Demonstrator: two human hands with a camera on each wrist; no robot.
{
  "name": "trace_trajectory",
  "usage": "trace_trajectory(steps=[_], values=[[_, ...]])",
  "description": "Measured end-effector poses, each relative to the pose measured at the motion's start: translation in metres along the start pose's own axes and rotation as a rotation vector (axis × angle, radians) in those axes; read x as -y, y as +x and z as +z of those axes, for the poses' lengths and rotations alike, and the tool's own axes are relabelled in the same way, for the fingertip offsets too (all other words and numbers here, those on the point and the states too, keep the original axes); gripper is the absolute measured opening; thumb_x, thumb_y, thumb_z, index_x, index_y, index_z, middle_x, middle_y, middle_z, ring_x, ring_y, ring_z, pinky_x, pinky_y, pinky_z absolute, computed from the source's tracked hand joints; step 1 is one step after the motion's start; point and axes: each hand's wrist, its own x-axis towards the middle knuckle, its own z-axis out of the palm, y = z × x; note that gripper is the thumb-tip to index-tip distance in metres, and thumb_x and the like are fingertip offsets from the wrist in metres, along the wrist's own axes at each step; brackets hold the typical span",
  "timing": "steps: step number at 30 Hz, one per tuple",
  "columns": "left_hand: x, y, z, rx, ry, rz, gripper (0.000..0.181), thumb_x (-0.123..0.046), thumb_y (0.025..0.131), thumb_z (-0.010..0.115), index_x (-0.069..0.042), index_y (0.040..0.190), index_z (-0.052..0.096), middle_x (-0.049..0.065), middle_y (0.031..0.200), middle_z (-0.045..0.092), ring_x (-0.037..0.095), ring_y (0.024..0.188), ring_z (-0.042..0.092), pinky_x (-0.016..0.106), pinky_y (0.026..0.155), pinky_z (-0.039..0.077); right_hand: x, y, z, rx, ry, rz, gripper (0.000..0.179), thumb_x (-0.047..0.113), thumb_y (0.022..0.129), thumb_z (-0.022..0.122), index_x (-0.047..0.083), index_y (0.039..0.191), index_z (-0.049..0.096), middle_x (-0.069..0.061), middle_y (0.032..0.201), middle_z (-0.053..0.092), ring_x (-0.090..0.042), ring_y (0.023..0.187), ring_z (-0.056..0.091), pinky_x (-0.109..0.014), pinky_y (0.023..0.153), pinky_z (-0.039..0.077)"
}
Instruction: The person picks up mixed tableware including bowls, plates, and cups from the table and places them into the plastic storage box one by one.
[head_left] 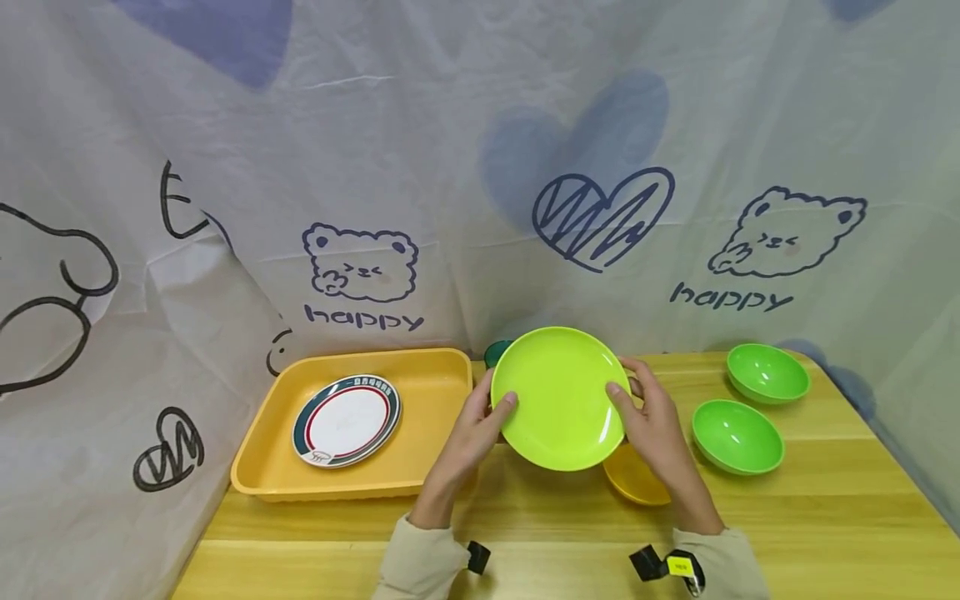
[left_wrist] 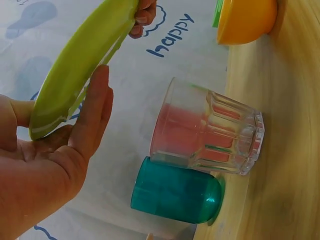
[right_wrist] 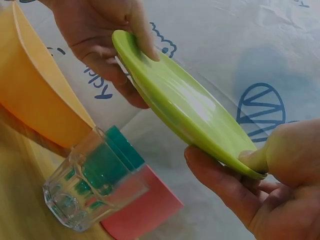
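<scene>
A lime-green plate (head_left: 561, 398) is raised above the table, tilted so its upper face turns toward me. My left hand (head_left: 471, 435) grips its left edge, thumb on top and fingers underneath. On the opposite edge, my right hand (head_left: 651, 419) holds it the same way. Below the plate in the left wrist view stand a clear glass (left_wrist: 207, 131) and a teal cup (left_wrist: 175, 192). A pink cup (right_wrist: 142, 205) shows behind the glass in the right wrist view. From the head view, the plate hides most of these cups.
At left, a yellow tray (head_left: 442, 375) holds a white plate (head_left: 348, 421) with a dark green rim. An orange bowl (head_left: 637, 482) sits partly hidden under the right hand. Two green bowls (head_left: 738, 437) stand at right. A printed white cloth (head_left: 465, 167) hangs behind the table.
</scene>
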Motion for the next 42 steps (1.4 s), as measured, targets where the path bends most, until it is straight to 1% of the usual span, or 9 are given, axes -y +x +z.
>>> trace_trajectory(steps=[6, 12, 19, 22, 26, 31, 33, 37, 42], values=[[-0.002, 0.0, 0.0, -0.001, 0.008, -0.005, 0.046, -0.013, 0.11, 0.047, -0.014, 0.155, 0.038, 0.023, 0.111, 0.068, 0.027, 0.088, 0.075, 0.041, 0.07, 0.064, -0.001, 0.001, -0.001, -0.001, -0.046, 0.003, 0.044, 0.018, 0.108, 0.054, 0.003, 0.148, 0.043, -0.033, 0.126, 0.063, -0.017, 0.07, 0.073, -0.035, 0.053, 0.061], [-0.006, -0.001, 0.0, -0.028, 0.062, -0.033, 0.046, -0.01, 0.109, 0.05, -0.012, 0.154, 0.039, 0.021, 0.114, 0.07, 0.026, 0.087, 0.075, 0.037, 0.068, 0.063, -0.001, -0.001, -0.001, -0.003, -0.074, 0.02, 0.045, 0.02, 0.108, 0.054, 0.005, 0.149, 0.042, -0.034, 0.126, 0.063, -0.019, 0.066, 0.072, -0.035, 0.05, 0.06], [-0.01, -0.002, -0.002, -0.044, 0.082, -0.059, 0.047, -0.008, 0.108, 0.049, -0.011, 0.154, 0.039, 0.019, 0.115, 0.069, 0.024, 0.085, 0.074, 0.048, 0.07, 0.063, -0.002, 0.0, 0.0, 0.006, -0.085, 0.039, 0.045, 0.02, 0.108, 0.054, 0.007, 0.15, 0.041, -0.033, 0.12, 0.066, -0.02, 0.064, 0.071, -0.039, 0.049, 0.06], [-0.01, -0.002, -0.004, -0.052, 0.075, -0.062, 0.046, -0.007, 0.108, 0.049, -0.01, 0.153, 0.04, 0.019, 0.116, 0.069, 0.023, 0.084, 0.074, 0.045, 0.068, 0.063, -0.003, 0.001, 0.002, 0.023, -0.088, 0.045, 0.045, 0.021, 0.109, 0.053, 0.008, 0.15, 0.04, -0.031, 0.113, 0.068, -0.021, 0.063, 0.071, -0.043, 0.05, 0.06], [-0.011, -0.003, -0.007, -0.064, 0.064, -0.065, 0.045, -0.007, 0.108, 0.05, -0.01, 0.152, 0.041, 0.019, 0.114, 0.068, 0.022, 0.081, 0.073, 0.032, 0.063, 0.061, -0.003, 0.001, 0.004, 0.045, -0.07, 0.049, 0.045, 0.022, 0.109, 0.053, 0.01, 0.15, 0.04, -0.029, 0.11, 0.069, -0.022, 0.064, 0.071, -0.047, 0.052, 0.06], [-0.011, -0.005, -0.01, -0.07, 0.06, -0.064, 0.044, -0.007, 0.108, 0.049, -0.01, 0.152, 0.042, 0.019, 0.111, 0.068, 0.023, 0.08, 0.073, 0.036, 0.063, 0.062, -0.002, 0.0, 0.005, 0.095, -0.035, 0.05, 0.047, 0.022, 0.109, 0.054, 0.008, 0.151, 0.039, -0.028, 0.105, 0.069, -0.025, 0.061, 0.069, -0.048, 0.051, 0.06], [-0.011, -0.005, -0.012, -0.077, 0.072, -0.061, 0.043, -0.007, 0.108, 0.049, -0.011, 0.151, 0.043, 0.019, 0.109, 0.067, 0.023, 0.079, 0.072, 0.038, 0.063, 0.062, -0.002, 0.0, 0.006, 0.122, -0.025, 0.059, 0.048, 0.022, 0.109, 0.054, 0.008, 0.152, 0.038, -0.028, 0.108, 0.068, -0.025, 0.063, 0.07, -0.048, 0.051, 0.06], [-0.012, -0.006, -0.017, -0.108, 0.103, -0.041, 0.043, -0.006, 0.108, 0.049, -0.009, 0.15, 0.045, 0.02, 0.105, 0.067, 0.021, 0.073, 0.07, 0.035, 0.057, 0.06, 0.0, 0.0, 0.005, 0.177, -0.017, 0.082, 0.051, 0.024, 0.109, 0.052, 0.012, 0.155, 0.034, -0.028, 0.117, 0.066, -0.028, 0.076, 0.073, -0.048, 0.058, 0.062], [-0.014, -0.008, -0.026, -0.188, 0.108, -0.037, 0.042, -0.004, 0.106, 0.049, -0.006, 0.149, 0.047, 0.023, 0.102, 0.069, 0.02, 0.069, 0.069, 0.035, 0.051, 0.059, 0.0, -0.002, -0.002, 0.175, -0.078, 0.085, 0.047, 0.022, 0.108, 0.054, 0.011, 0.152, 0.04, -0.025, 0.115, 0.066, -0.034, 0.093, 0.072, -0.042, 0.068, 0.064]])
